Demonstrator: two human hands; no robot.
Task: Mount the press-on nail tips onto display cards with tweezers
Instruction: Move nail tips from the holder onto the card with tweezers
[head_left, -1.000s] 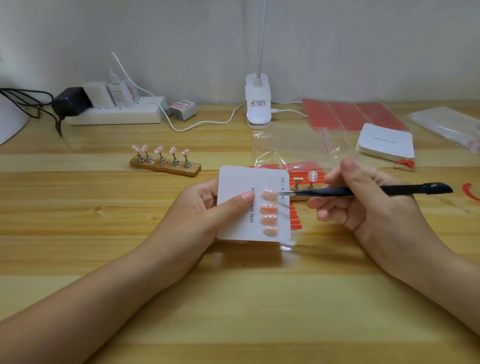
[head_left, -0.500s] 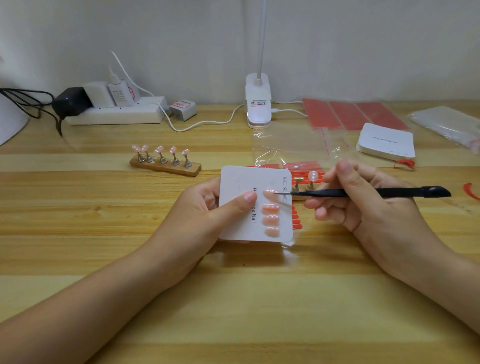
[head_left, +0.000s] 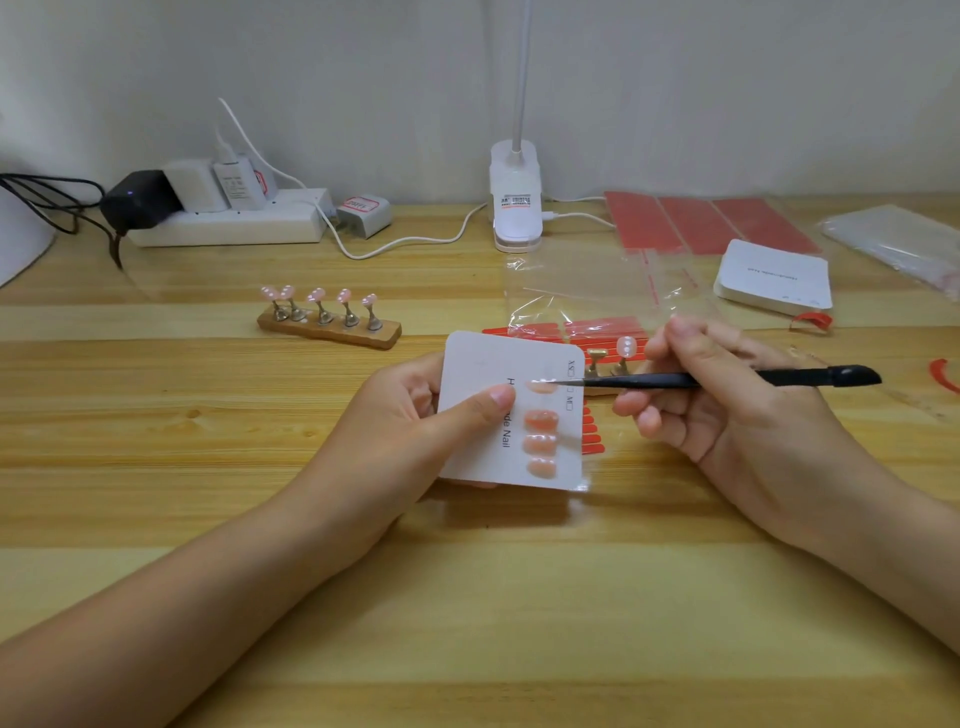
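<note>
My left hand (head_left: 410, 421) holds a white display card (head_left: 485, 374) above the table, thumb pressed across its face. Several pink nail tips sit in a column on the card; the top nail tip (head_left: 540, 386) is at the point of the black tweezers (head_left: 727, 379). My right hand (head_left: 727, 410) grips the tweezers, which lie level and point left. Just behind the card is a small stand with one pale nail tip (head_left: 626, 346) on a post. A wooden holder (head_left: 332, 330) at the left carries several more pink tips on metal posts.
Clear plastic bags (head_left: 587, 291) and red adhesive strips (head_left: 691, 223) lie behind the card. A stack of blank cards (head_left: 774, 278) sits at the right. A power strip (head_left: 234, 223) with plugs and a clip lamp (head_left: 517, 208) stand along the wall.
The tweezers' point has moved slightly left onto the top nail tip on the card. The card and my left hand have barely shifted.
</note>
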